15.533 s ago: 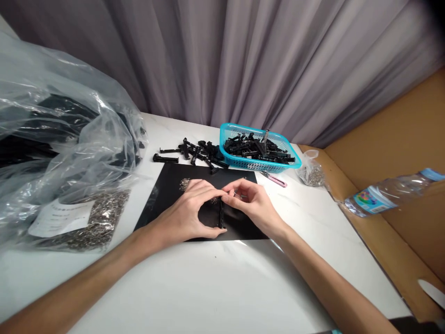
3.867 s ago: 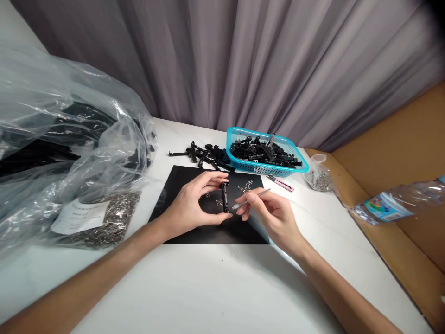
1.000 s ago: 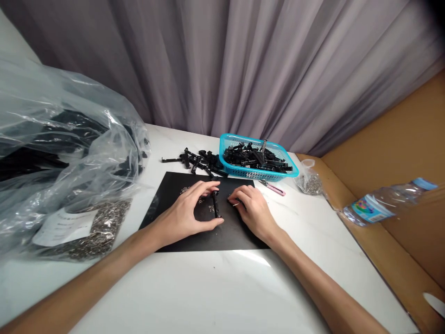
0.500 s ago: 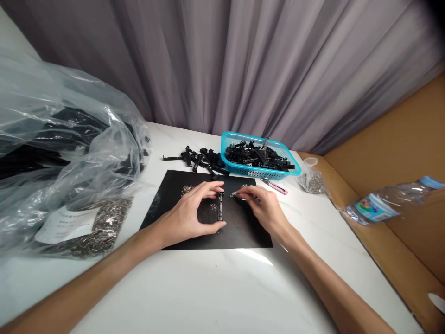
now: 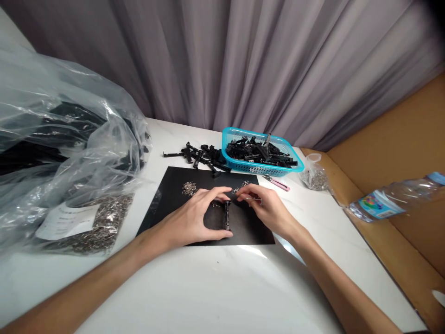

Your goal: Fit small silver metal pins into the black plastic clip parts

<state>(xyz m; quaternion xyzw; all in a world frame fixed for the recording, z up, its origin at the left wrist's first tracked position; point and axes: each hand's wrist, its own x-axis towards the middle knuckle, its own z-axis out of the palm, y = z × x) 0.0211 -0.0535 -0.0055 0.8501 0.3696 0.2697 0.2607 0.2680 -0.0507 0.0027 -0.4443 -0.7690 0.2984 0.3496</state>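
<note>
My left hand (image 5: 191, 214) grips a narrow black plastic part (image 5: 227, 215) at its two ends, between thumb and fingers, just above a black mat (image 5: 243, 229). To its right, my right hand (image 5: 266, 206) is closed in a pinch around a thin silver tool (image 5: 253, 199); its exact kind is too small to tell. The right fingertips are beside tiny metal pieces (image 5: 235, 190) scattered on the mat. A larger heap of tiny metal pieces (image 5: 189, 188) lies behind my left hand. More small pieces are partly hidden behind the left fingers.
Behind the mat stands a blue basket (image 5: 227, 160) of black parts, with a loose pile of black parts (image 5: 196, 155) on its left. A pink-handled cutter (image 5: 280, 184), a small bag (image 5: 314, 177) and a bottle (image 5: 378, 204) are at right. Large plastic bags (image 5: 104, 139) fill the left.
My left hand has moved right and slightly nearer me with the black plastic part, uncovering more of the larger heap. My right hand stays close to the same spot, still pinching.
</note>
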